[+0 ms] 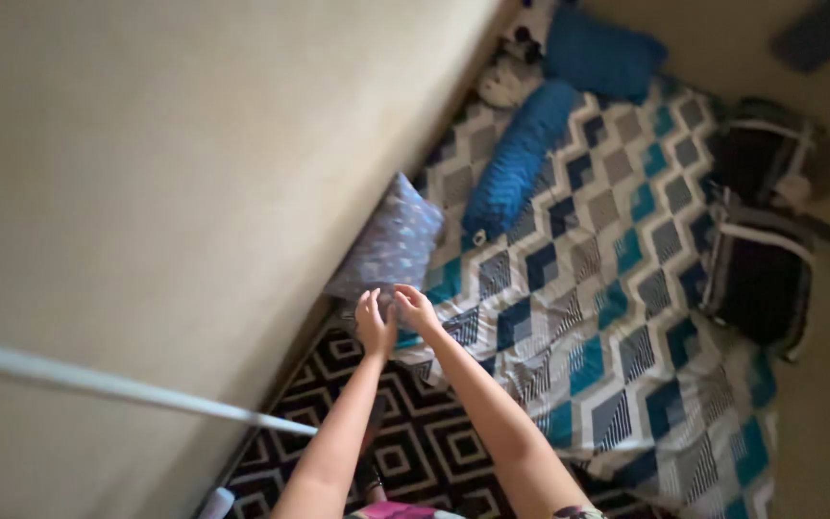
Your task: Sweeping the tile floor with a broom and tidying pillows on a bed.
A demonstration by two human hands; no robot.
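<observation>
my left hand (373, 322) and right hand (417, 309) open, maybe touching pillow (391, 240) lower edge, frame centre | soft, light | grip corners

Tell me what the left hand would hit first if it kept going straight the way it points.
Most likely the grey-purple patterned pillow propped against the wall; the left hand points up at its lower edge, though depth is unclear.

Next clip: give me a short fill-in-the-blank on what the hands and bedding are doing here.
1. Both hands, left hand and right hand, reach toward a small patterned ____ leaning on the wall.
2. The long bolster on the bed is ____ in colour.
3. The bedsheet carries a ____ pattern of grey, teal and navy.

Missing words: pillow; blue; diamond
</observation>
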